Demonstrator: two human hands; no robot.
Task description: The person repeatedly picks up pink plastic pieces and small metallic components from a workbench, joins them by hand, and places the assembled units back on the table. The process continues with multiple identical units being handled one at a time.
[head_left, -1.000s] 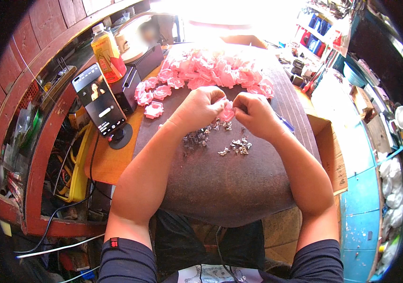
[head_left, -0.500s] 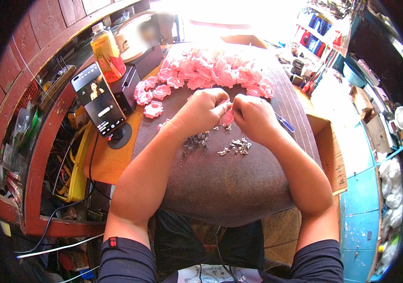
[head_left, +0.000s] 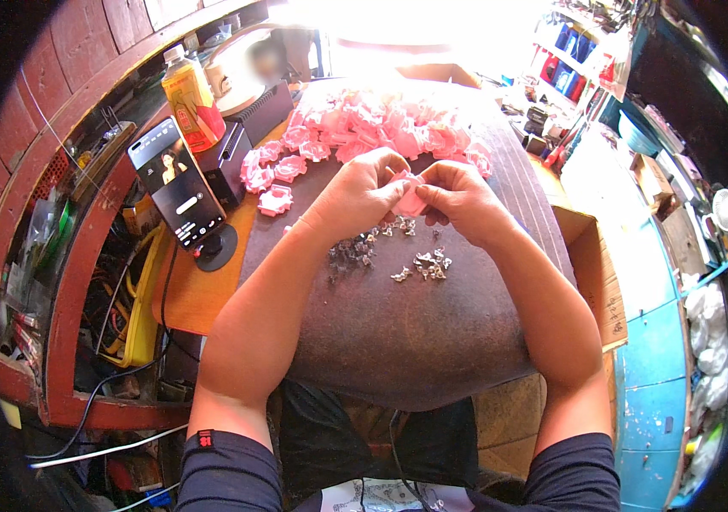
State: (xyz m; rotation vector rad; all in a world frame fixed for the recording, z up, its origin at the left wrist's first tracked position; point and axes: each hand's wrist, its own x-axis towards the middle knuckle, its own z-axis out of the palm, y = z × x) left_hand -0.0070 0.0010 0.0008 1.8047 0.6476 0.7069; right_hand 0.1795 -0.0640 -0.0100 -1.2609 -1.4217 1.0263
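Both my hands meet over the dark work surface [head_left: 415, 333], gripping one pink plastic part [head_left: 411, 201] between them. My left hand [head_left: 365, 194] pinches it from the left with thumb and fingers. From the right, the fingertips of my right hand [head_left: 462, 200] close on the same piece, hiding some of it. Beyond the hands lies a heap of similar pink plastic parts [head_left: 359, 128], with a few strays such as a single pink part [head_left: 275, 200] at the left. Below the hands are small metal pieces [head_left: 430, 264] in loose clusters, too small to tell their exact kind.
To the left a phone [head_left: 178, 183] leans on a round stand [head_left: 217, 249], with a drink bottle [head_left: 192, 101] and a dark box [head_left: 226, 162] behind it. A cardboard box [head_left: 598, 273] stands at the right edge. Farther right is a small white fan [head_left: 726, 209].
My right hand has turned so its fingers and thumb show more, and the pink part between the hands is more exposed. Both hands have shifted slightly away from me.
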